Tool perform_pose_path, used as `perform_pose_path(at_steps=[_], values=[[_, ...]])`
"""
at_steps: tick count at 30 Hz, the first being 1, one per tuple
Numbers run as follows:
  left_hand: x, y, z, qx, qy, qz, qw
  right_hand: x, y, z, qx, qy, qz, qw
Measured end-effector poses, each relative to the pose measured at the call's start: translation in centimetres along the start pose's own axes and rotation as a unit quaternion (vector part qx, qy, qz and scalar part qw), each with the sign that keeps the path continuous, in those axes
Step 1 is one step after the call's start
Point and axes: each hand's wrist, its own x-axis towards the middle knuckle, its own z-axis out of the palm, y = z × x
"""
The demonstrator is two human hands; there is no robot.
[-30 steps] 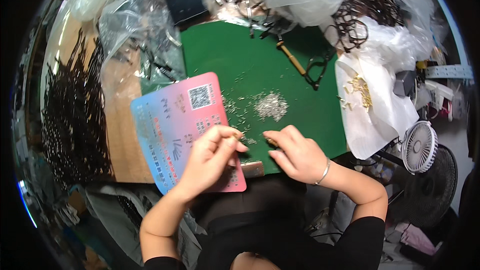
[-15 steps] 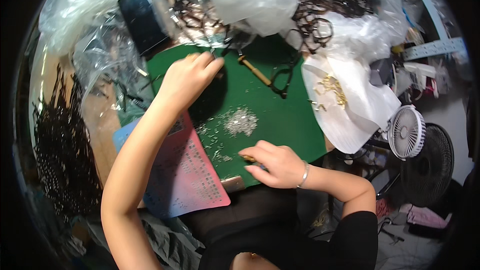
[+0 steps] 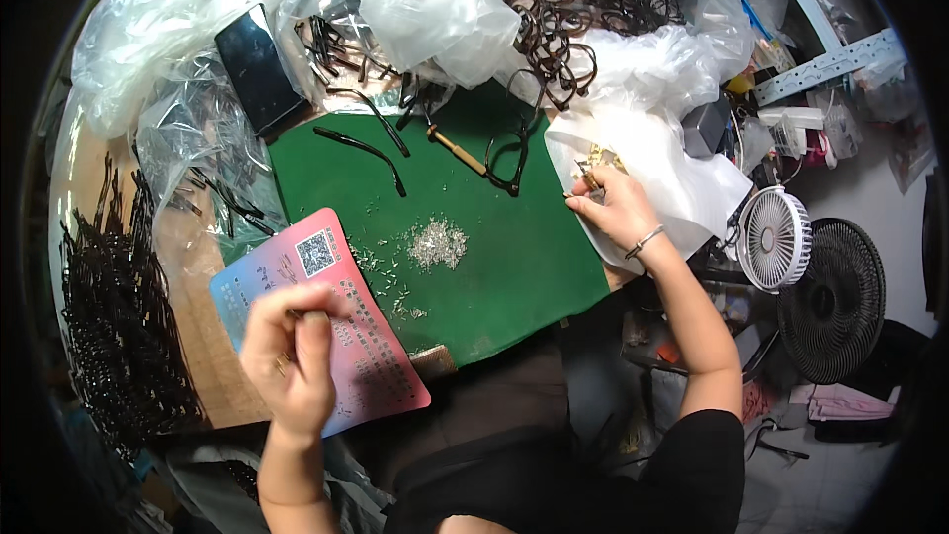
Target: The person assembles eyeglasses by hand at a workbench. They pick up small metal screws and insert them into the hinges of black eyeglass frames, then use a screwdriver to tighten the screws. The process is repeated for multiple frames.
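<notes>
Plainly, a mass of thin dark strands (image 3: 124, 326) fills the far left, lying along the bare wood of the bench (image 3: 183, 267). Next, in the lower left, the left hand (image 3: 292, 356) is over a pink-and-blue card (image 3: 386, 371); its fingers curl in close to the thumb, blurred, and I cannot tell whether they have hold of anything. A black slab (image 3: 259, 69) lies upper left, clear bags beside it.

Toward the centre, two dark temples (image 3: 368, 147) lie near the back edge of the green mat (image 3: 524, 267). Below them sits a loose heap of tiny silver bits (image 3: 438, 243), thinning out toward the card. Open mat runs from the heap to the right and front edges. A gold-handled tool (image 3: 455, 151) points at a dark frame (image 3: 521, 163).

Right of centre, the right hand (image 3: 621, 210) pinches a gold-brown thing (image 3: 587, 176), mostly hidden by the fingers. Just beyond them, shiny brass pieces (image 3: 605, 155) lie jumbled on a white sheet (image 3: 682, 208), which overlaps the mat's right edge.
</notes>
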Motion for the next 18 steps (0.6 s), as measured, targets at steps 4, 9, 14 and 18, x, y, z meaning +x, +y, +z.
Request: perform_pose_path(at_steps=[4,9,14,18], values=[[-4.3,-0.1,0.8,-0.067,0.008,-0.146,0.987,-0.2,-1.1,0.3,0.015,0.019,0.002,1.000],[-6.5,2.2,2.6,-0.090,-0.078,-0.336,0.934,-4.3,-5.1,-2.1,0.098,-0.033,-0.040,0.994],[-8.6,1.4,4.8,-0.115,-0.181,-0.371,0.904,-8.0,-11.2,0.6,0.281,-0.301,-0.230,0.882],[-8.9,2.3,4.0,-0.169,-0.185,-0.399,0.882,-7.4,-11.8,2.1,0.316,-0.303,-0.251,0.863]])
